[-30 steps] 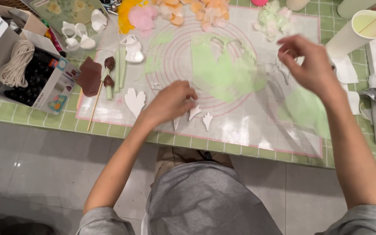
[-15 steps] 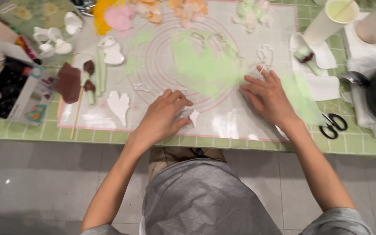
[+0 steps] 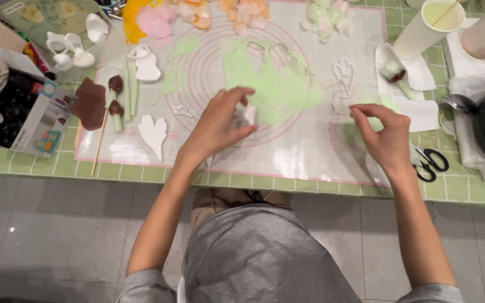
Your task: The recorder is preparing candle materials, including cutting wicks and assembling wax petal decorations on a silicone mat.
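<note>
Left hand: the left hand point(image 3: 220, 126) now sits over the middle of the mat point(image 3: 310, 151), lifted off the front edge where it pressed flat half a second ago; fingers curled around a small white paste piece point(image 3: 249, 114), held.
White piece: off the mat surface, pinched at the fingertips, just beside the rolled green sheet point(image 3: 276, 84).
Right hand: the right hand point(image 3: 385, 132) has pulled back from flat on the mat toward the right front part; thumb and forefinger pinched close, whether anything is between them I cannot tell.
Change: both palms up from pressing; the work reads as moved from flattening to picking up.
Unmoved: white heart cutout point(image 3: 154, 133) at the left front of the mat; scissors point(image 3: 430, 163) on the bench near the right front edge; paper cup point(image 3: 428, 28) at the back right.
</note>
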